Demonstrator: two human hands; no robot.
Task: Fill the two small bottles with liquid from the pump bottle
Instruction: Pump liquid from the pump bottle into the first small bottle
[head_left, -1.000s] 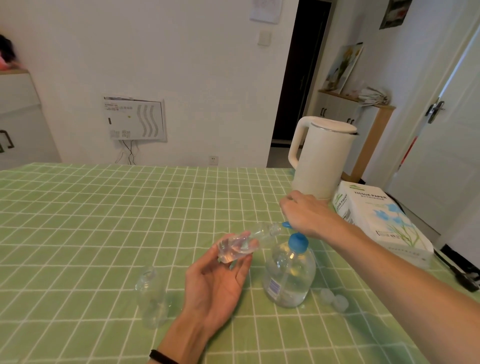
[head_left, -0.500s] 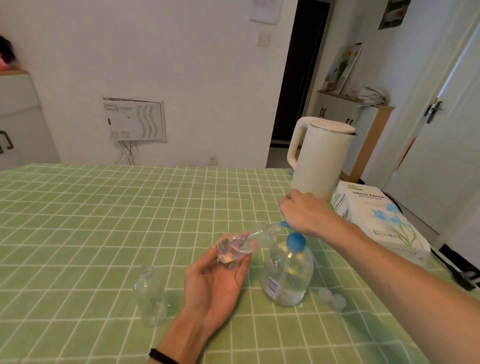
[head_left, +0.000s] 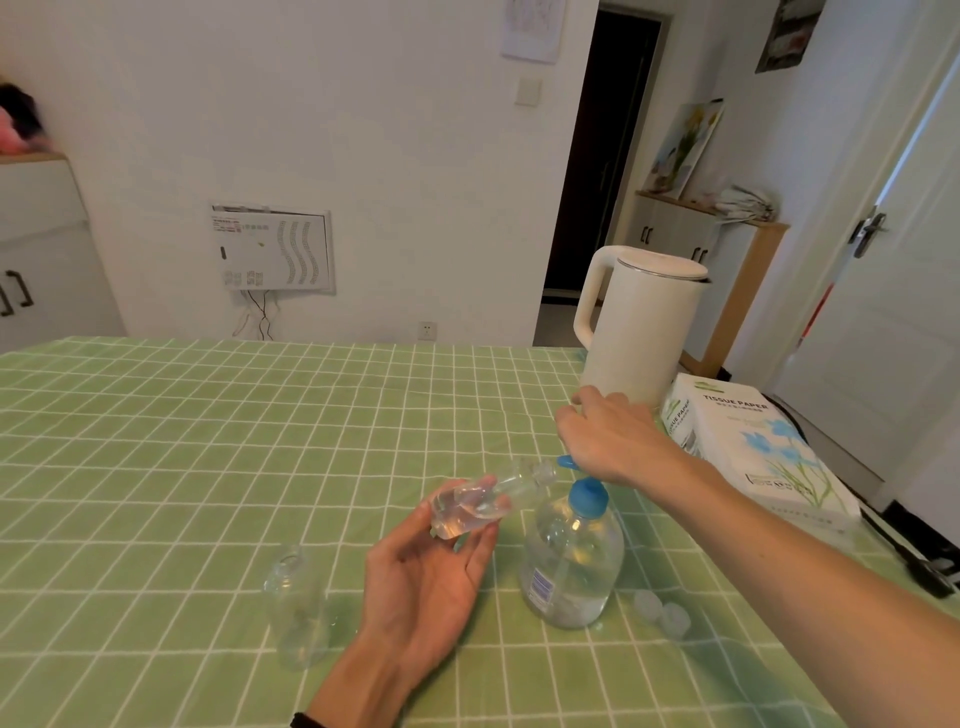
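Observation:
A clear pump bottle (head_left: 571, 561) with a blue pump head stands on the green checked tablecloth, partly full of clear liquid. My right hand (head_left: 608, 441) rests flat on top of the pump head, fingers spread. My left hand (head_left: 431, 566) holds a small clear bottle (head_left: 478, 504) tilted on its side, its open mouth right at the blue spout. That small bottle holds some liquid. A second small clear bottle (head_left: 298, 608) stands upright left of my left hand; it looks empty.
Two small translucent caps (head_left: 662, 613) lie right of the pump bottle. A white kettle (head_left: 639, 327) stands at the table's far right, with a tissue paper box (head_left: 753, 447) beside it. A dark object (head_left: 930, 571) lies at the right table edge.
My right hand sits slightly higher on the pump head than a second ago. The tilted small bottle stays at the spout in my left hand.

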